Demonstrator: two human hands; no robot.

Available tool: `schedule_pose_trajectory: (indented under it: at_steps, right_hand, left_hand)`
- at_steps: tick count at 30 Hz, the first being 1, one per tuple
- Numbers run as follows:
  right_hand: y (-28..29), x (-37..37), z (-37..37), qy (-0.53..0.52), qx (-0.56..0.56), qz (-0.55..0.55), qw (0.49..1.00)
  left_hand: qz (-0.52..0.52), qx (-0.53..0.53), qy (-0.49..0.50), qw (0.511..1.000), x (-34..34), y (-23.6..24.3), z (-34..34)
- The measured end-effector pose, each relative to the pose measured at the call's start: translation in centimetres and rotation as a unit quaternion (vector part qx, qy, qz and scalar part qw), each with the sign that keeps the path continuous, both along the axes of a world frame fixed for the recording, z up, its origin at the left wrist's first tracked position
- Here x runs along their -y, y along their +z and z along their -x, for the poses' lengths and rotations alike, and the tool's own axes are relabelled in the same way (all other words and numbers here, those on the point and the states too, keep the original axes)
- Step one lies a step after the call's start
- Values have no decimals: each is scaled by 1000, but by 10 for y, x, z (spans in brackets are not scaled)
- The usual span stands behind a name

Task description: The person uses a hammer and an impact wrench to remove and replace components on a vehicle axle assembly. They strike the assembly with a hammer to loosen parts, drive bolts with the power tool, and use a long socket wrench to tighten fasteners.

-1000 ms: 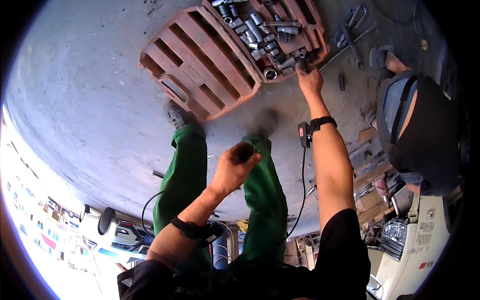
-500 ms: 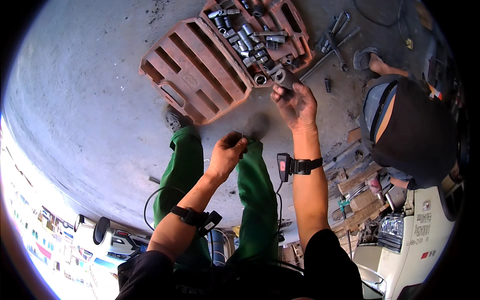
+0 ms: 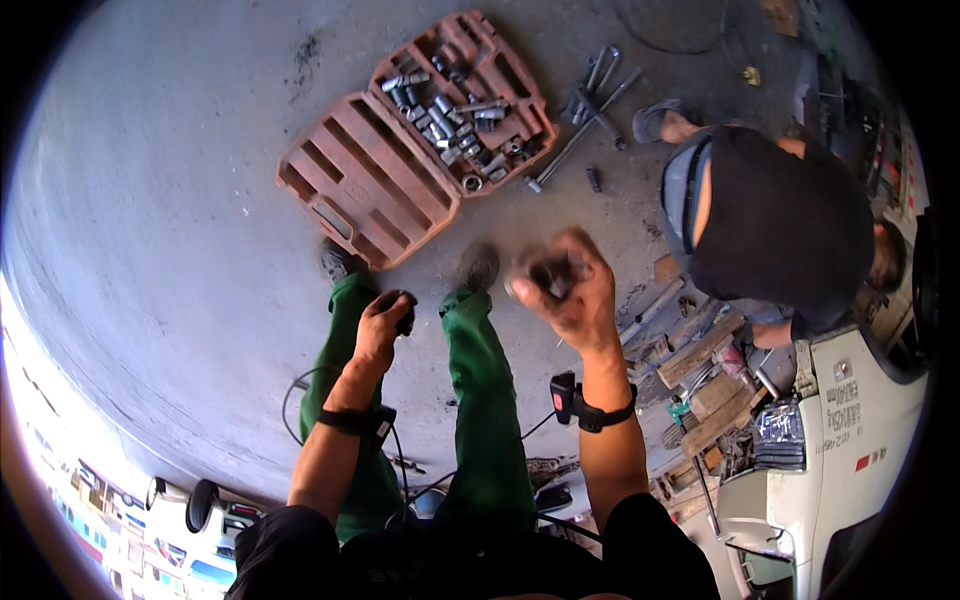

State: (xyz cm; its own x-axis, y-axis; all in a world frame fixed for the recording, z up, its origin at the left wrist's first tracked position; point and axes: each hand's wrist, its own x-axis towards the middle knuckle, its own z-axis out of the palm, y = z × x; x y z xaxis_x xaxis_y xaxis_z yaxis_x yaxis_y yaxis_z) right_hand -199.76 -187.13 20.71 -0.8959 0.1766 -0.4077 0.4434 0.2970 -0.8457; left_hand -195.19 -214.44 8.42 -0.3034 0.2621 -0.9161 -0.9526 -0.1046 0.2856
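My right hand [image 3: 578, 300] is raised over the floor, its dirty fingers curled round a dark socket [image 3: 548, 272] that motion smears. My left hand [image 3: 378, 332] is closed in front of my left leg. Something dark shows at its fingertips, too unclear to name. Beyond my feet lies an open reddish-brown socket case [image 3: 345, 175]. Loose metal sockets [image 3: 440, 120] are heaped in its far half, while the near half shows bare slots.
A crouching person [image 3: 780, 220] in a dark top is at the right. Wrenches and bars [image 3: 590, 110] lie on the floor past the case, with a small dark socket [image 3: 593, 180] nearby. Wood pieces [image 3: 715, 405] and a pale vehicle [image 3: 840, 430] are at the lower right.
My right hand has drawn back toward me with the socket, away from the case. My left hand has shifted left. The view has moved, so the case appears smaller and further left.
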Motion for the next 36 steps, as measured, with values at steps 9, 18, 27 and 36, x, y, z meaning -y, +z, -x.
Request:
schedule_pose_trajectory:
  at_steps: [9,18,27,36]
  right_hand:
    - [190,-17,-115,-359,176,91,912]
    - [365,-38,-131,-466,84,-3,881]
    - [379,-60,-40,-469,26,-90,878]
    - [353,-144,226,-567,88,28,819]
  left_hand:
    - [77,-98,-23,992,71,229,81]
    - [121,-262,-42,956,161,408,234]
    - [58,-358,-217,907,116,477,446]
    - [259,-212,-205,920,202,373,604]
